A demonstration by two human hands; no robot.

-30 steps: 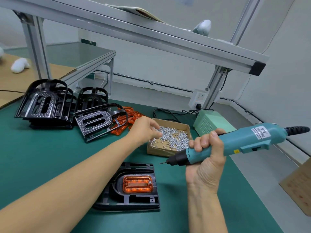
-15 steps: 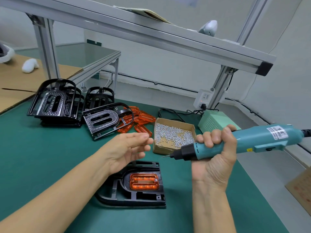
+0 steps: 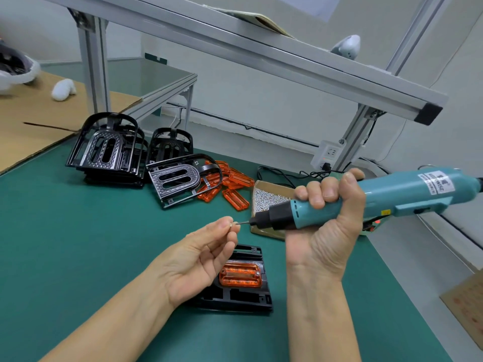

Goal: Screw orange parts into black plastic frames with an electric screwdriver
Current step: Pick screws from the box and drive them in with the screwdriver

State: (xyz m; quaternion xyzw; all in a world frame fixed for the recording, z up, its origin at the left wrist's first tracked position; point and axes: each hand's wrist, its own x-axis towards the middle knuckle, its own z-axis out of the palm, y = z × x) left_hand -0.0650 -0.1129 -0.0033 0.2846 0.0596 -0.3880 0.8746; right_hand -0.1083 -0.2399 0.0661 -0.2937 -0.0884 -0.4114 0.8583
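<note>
black plastic frame (image 3: 236, 296) lies flat on the green mat (image 3: 78, 244) near the front edge, translucent orange ribbed part (image 3: 240, 275) seated in its recess. left hand (image 3: 198, 259) hovers above it, thumb and forefinger pinching a small silver screw (image 3: 234, 223) against the bit tip of the teal electric screwdriver (image 3: 366, 199). right hand (image 3: 326, 231) grips the screwdriver barrel, all fingers wrapped; cardboard box of screws (image 3: 269, 197) sits just behind.
</note>
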